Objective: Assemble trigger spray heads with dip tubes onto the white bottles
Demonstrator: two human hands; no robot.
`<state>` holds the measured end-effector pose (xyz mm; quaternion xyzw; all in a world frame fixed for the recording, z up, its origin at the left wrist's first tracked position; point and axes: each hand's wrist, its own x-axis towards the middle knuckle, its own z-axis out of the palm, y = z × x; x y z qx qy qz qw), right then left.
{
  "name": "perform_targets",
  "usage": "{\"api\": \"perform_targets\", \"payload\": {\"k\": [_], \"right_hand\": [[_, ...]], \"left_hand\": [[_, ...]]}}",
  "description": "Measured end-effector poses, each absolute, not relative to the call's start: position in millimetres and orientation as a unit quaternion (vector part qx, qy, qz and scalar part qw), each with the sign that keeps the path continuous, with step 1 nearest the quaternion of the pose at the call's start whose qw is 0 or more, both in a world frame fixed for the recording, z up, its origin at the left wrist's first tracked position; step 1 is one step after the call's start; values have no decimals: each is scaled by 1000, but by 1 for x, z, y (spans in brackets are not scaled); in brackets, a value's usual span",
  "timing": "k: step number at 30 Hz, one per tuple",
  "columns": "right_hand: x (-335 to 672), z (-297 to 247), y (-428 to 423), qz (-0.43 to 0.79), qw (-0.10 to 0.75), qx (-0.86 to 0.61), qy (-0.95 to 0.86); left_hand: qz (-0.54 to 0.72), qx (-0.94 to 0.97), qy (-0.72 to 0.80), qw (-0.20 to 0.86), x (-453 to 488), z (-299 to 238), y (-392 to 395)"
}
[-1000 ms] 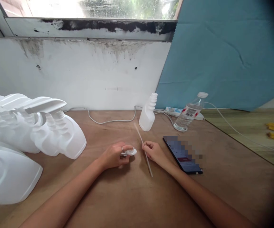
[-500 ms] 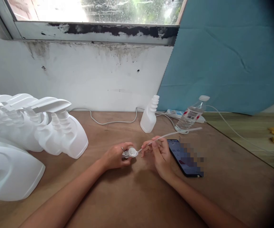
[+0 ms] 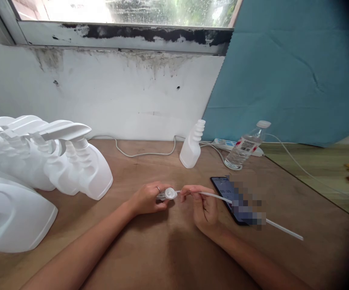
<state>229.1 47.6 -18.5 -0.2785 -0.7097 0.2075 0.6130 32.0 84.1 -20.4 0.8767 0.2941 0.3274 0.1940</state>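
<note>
My left hand (image 3: 146,198), a ring on one finger, pinches a small white and clear plastic sprayer part (image 3: 170,193) just above the table. Its round, cap-like face points up at me. My right hand (image 3: 206,208) grips a thin, whitish flexible tube (image 3: 218,197) between thumb and fingers. One end of the tube meets the right side of the sprayer part; whether it sits inside cannot be seen. The other end reaches out to the lower right, passing over a phone (image 3: 223,189) that is partly blurred out.
White spray bottles (image 3: 97,173) stand crowded at the left, some with sprayer heads. Further back are a single headless white bottle (image 3: 190,152), a tilted-looking water bottle (image 3: 244,150), a power strip (image 3: 257,152) and a grey cable (image 3: 141,154) along the wall.
The tube's free end has swung from pointing up and right to pointing down and right. My right fingers have turned with it, while my left hand stays nearly still.
</note>
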Motion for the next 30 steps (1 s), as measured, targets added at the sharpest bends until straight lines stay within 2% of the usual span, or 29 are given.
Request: {"api": "perform_targets", "payload": {"k": [4,9,12,14,19,30], "right_hand": [[229,-17,48,206,538,-341,-743],[228,-19,53,294,545,-355,-701],[229,-21,58,305,515,-385,-702],[231,-22,60,300,512,-393,-702],[232,-22,57,240,567,-345,-709],[229,-26,58,149,522,-344,-766]], "left_hand": [[328,873,303,197,32,-20,84],[318,878,300,196,32,-21,84],[313,883,293,190,32,-23,84],[310,885,292,186,31,-23,84],[309,885,296,187,31,-21,85],[303,888,294,184,31,-22,85]]}}
